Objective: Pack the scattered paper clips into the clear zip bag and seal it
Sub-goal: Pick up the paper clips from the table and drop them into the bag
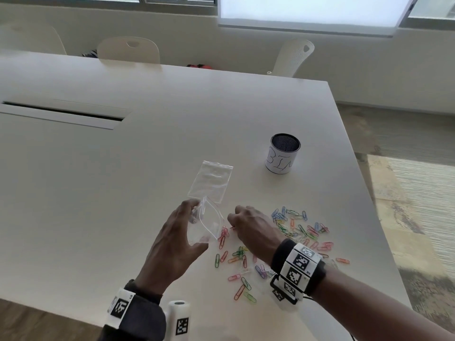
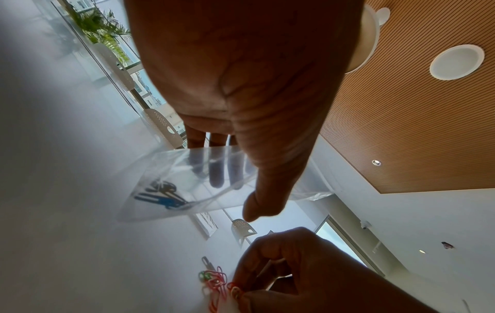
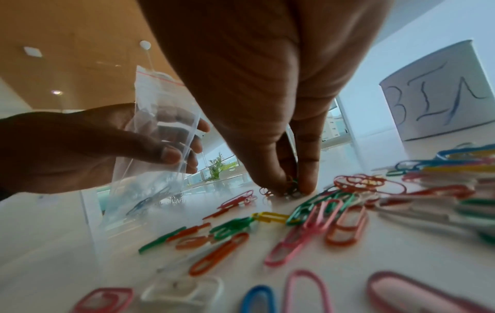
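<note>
**Bag held open while clips are pinched from the table**

The left hand (image 1: 175, 242) is held just above the white table (image 1: 123, 180), palm turned toward the right, with the fingers behind and the thumb in front of a clear zip bag (image 1: 206, 223). The bag is gripped between them, its mouth spread open and facing the right hand, and its long axis runs roughly upright in the right wrist view, the red-lined zip edge (image 3: 158, 79) uppermost. A few blue and dark clips (image 2: 160, 195) are seen lying at the bottom of the bag.

The right hand (image 1: 253, 230) is lowered to the tabletop, wrist raised, with the thumb and fingers curled down and pinched on a small bunch of paper clips (image 3: 290, 187) just beside the bag's mouth. The scattered paper clips (image 1: 290, 242) are spread under and to the right of this hand, lying flat and pointing in all directions.

A second clear bag (image 1: 211, 183) is laid flat beyond the hands, its long axis pointing away from the person. A mesh cup (image 1: 283, 153) with a handwritten paper label is stood upright further off to the right.
</note>
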